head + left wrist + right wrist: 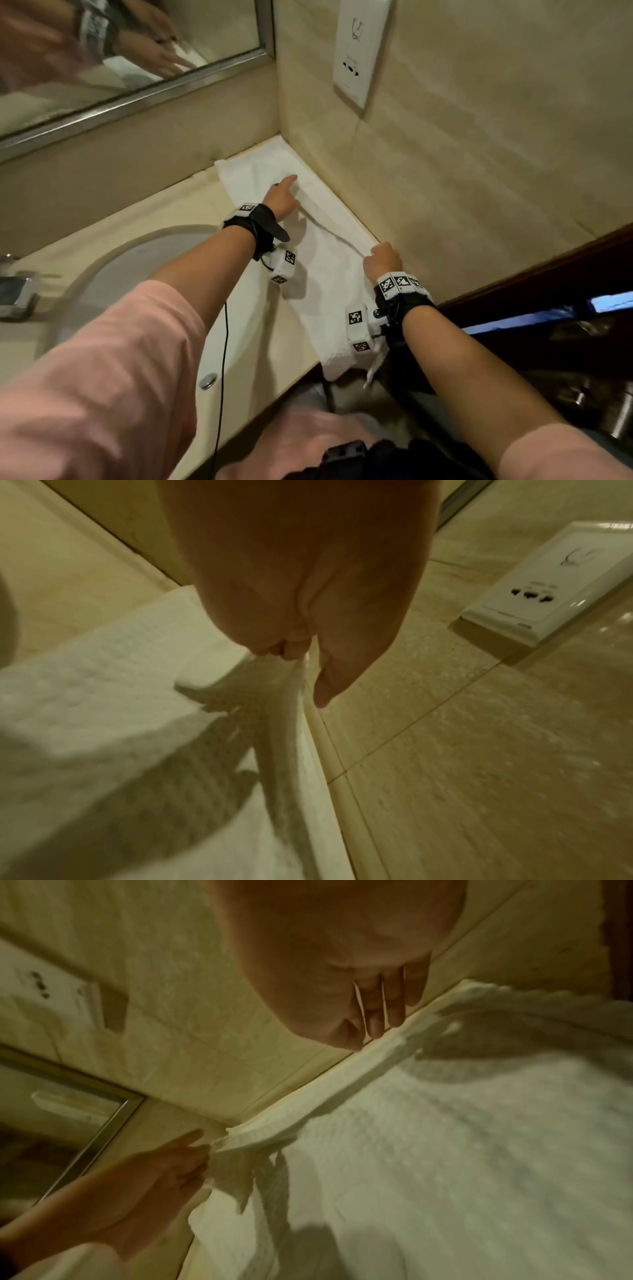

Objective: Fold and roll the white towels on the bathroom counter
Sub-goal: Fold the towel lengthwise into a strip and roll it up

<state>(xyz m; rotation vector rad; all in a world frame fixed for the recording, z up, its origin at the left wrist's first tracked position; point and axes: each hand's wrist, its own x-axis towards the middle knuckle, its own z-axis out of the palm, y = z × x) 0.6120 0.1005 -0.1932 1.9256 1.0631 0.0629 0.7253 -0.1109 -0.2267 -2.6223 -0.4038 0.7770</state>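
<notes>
A white towel (pixel 329 291) lies lengthwise on the beige counter (pixel 191 219), tight against the right wall, with its near end hanging over the front edge. My left hand (pixel 282 200) pinches the towel's wall-side edge near the far end, index finger sticking out; in the left wrist view the curled fingers (pixel 291 650) hold the towel (pixel 103 683) by its hem. My right hand (pixel 383 261) grips the same edge closer to me. In the right wrist view the hem of the towel (pixel 445 1137) runs lifted and taut from my right hand (pixel 369 1026) to my left hand (pixel 164 1164).
A sink basin (pixel 147 267) with a chrome faucet (pixel 13 294) takes up the counter's left. A mirror (pixel 120 51) hangs on the back wall. A white socket plate (pixel 359 51) sits on the tiled right wall. A dark wooden frame (pixel 548 274) borders the right.
</notes>
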